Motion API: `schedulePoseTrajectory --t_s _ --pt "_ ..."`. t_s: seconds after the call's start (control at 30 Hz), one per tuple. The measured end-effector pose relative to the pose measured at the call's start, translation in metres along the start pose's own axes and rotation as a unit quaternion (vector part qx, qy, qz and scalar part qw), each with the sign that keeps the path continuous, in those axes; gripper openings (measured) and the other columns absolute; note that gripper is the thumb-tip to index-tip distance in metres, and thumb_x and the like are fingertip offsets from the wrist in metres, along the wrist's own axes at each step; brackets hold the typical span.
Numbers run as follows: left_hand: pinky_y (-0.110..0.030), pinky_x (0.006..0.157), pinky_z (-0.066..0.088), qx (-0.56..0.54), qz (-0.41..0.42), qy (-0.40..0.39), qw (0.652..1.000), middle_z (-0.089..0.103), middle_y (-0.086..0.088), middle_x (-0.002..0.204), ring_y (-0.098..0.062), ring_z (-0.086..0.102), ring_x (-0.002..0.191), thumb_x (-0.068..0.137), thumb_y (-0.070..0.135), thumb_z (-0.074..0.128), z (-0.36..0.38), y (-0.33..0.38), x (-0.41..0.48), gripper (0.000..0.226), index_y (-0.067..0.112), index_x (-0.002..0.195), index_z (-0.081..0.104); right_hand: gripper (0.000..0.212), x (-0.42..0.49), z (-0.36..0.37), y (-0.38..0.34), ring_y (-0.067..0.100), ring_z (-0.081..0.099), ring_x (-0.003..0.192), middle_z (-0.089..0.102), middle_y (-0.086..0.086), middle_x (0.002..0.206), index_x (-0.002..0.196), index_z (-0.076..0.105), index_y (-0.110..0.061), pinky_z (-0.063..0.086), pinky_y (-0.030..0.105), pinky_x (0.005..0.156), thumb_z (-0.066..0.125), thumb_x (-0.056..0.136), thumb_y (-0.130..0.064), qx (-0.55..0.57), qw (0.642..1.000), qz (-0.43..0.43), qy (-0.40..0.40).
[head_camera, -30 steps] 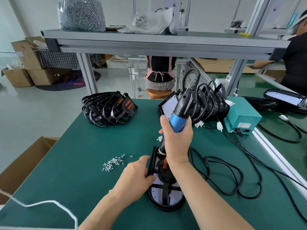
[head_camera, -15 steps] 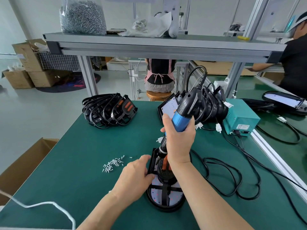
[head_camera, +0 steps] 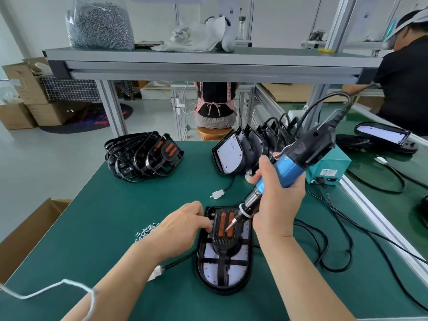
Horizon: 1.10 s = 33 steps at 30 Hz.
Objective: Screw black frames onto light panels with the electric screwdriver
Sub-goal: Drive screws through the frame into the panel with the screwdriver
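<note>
Head view. Right hand (head_camera: 275, 205) grips the electric screwdriver (head_camera: 291, 163), fingers and thumb wrapped tight round its blue barrel. Tool is tilted, cord end up and to the right, bit pointing down-left. Bit tip sits over the orange strips of the black frame (head_camera: 225, 242); contact cannot be confirmed.

Frame lies on a light panel (head_camera: 223, 274), flat on the green bench mat (head_camera: 115, 216), near the front edge, between the two forearms.

Left hand (head_camera: 183, 230) is just left of the frame, fingers curled together, tips touching the frame's left edge. Thumb hidden, so cannot tell whether it grips.

Loose screws (head_camera: 147, 230) lie beside the left hand. Stack of spare frames (head_camera: 143, 156) at back left, row of panels (head_camera: 231, 154) at back centre, teal power box (head_camera: 328, 167) at right.
</note>
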<state>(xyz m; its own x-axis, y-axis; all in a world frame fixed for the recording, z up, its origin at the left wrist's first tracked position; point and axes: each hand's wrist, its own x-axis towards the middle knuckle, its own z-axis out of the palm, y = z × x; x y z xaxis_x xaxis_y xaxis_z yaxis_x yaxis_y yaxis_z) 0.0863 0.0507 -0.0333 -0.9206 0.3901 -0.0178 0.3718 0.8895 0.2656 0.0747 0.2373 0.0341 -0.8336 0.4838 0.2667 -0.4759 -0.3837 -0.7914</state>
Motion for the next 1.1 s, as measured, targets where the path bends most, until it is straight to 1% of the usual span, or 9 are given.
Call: schedulePoseTrajectory --t_s 0.2,0.3,0.47,0.57,0.7,0.77,0.83,0.97,1.1 --pt "-0.032 0.085 0.046 -0.037 0.009 -0.047 0.998 0.044 0.005 0.101 -0.015 0.055 0.085 0.093 0.036 0.059 -0.005 0.003 0.002 0.008 0.035 0.099 0.064 0.02 0.007 -0.016 -0.002 0.011 0.055 0.053 0.059 -0.008 0.058 0.093 0.053 -0.017 0.051 0.019 0.059 0.069 0.093 -0.005 0.002 1.0 0.005 0.029" --pt "-0.031 0.082 0.048 -0.065 -0.024 -0.026 0.997 0.044 0.004 0.1 -0.016 0.058 0.085 0.088 0.031 0.065 0.0 0.008 0.004 0.002 0.031 0.088 0.063 0.019 0.008 -0.02 -0.003 0.012 0.055 0.053 0.058 -0.007 0.058 0.094 0.053 -0.016 0.051 0.019 0.061 0.069 0.093 -0.005 0.004 0.999 0.0 0.037" --pt "-0.032 0.077 0.047 -0.094 -0.069 0.023 0.993 0.043 0.002 0.096 -0.021 0.054 0.082 0.085 0.019 0.065 0.008 0.016 0.003 0.019 0.031 0.073 0.054 0.019 0.009 -0.024 -0.007 0.013 0.055 0.052 0.058 -0.006 0.062 0.094 0.055 -0.018 0.052 0.019 0.06 0.072 0.088 -0.012 0.022 0.998 0.007 0.053" --pt "-0.036 0.079 0.047 -0.094 -0.065 0.061 0.992 0.044 0.003 0.105 -0.023 0.054 0.083 0.089 0.017 0.062 0.015 0.017 -0.001 0.011 0.019 0.079 0.059 0.022 0.008 -0.026 -0.01 0.014 0.056 0.054 0.058 -0.004 0.064 0.094 0.055 -0.019 0.052 0.02 0.061 0.074 0.082 -0.02 0.023 0.998 0.017 0.059" --pt "-0.027 0.096 0.039 -0.085 -0.032 0.141 0.986 0.049 0.002 0.118 -0.017 0.048 0.107 0.096 0.013 0.057 0.019 0.019 -0.006 0.008 0.01 0.09 0.062 0.024 0.008 -0.029 -0.012 0.015 0.056 0.056 0.058 -0.004 0.064 0.094 0.056 -0.019 0.051 0.021 0.063 0.074 0.079 -0.025 0.015 0.997 0.024 0.067" --pt "-0.035 0.088 0.045 -0.128 -0.052 0.215 0.967 0.06 0.001 0.102 -0.02 0.054 0.094 0.096 0.009 0.056 0.014 0.025 -0.011 0.009 0.012 0.088 0.056 0.025 0.009 -0.03 -0.014 0.015 0.056 0.057 0.058 -0.004 0.065 0.094 0.056 -0.019 0.051 0.022 0.066 0.074 0.079 -0.025 0.014 0.997 0.025 0.067" --pt "-0.041 0.072 0.052 -0.228 -0.096 0.229 0.941 0.065 -0.001 0.079 -0.024 0.059 0.073 0.096 0.011 0.057 0.007 0.035 -0.016 0.014 0.016 0.085 0.054 0.025 0.011 -0.03 -0.016 0.016 0.056 0.058 0.059 -0.004 0.066 0.095 0.056 -0.017 0.051 0.025 0.068 0.074 0.079 -0.025 0.021 0.997 0.027 0.068" --pt "-0.024 0.058 0.052 -0.416 -0.119 0.165 0.886 0.071 -0.006 0.068 -0.015 0.064 0.056 0.092 0.005 0.066 0.007 0.061 -0.019 0.014 0.011 0.081 0.06 0.026 0.016 -0.028 -0.019 0.015 0.057 0.057 0.059 -0.006 0.066 0.105 0.054 -0.012 0.05 0.023 0.063 0.073 0.088 -0.018 0.038 0.996 0.033 0.07" --pt "-0.021 0.059 0.053 -0.62 -0.144 0.136 0.759 0.072 -0.015 0.072 -0.019 0.067 0.062 0.086 0.0 0.074 0.011 0.075 -0.021 0.01 0.005 0.078 0.07 0.025 0.016 -0.026 -0.022 0.016 0.057 0.058 0.058 -0.004 0.069 0.105 0.056 -0.013 0.049 0.021 0.061 0.072 0.088 -0.02 0.057 0.995 0.045 0.066"
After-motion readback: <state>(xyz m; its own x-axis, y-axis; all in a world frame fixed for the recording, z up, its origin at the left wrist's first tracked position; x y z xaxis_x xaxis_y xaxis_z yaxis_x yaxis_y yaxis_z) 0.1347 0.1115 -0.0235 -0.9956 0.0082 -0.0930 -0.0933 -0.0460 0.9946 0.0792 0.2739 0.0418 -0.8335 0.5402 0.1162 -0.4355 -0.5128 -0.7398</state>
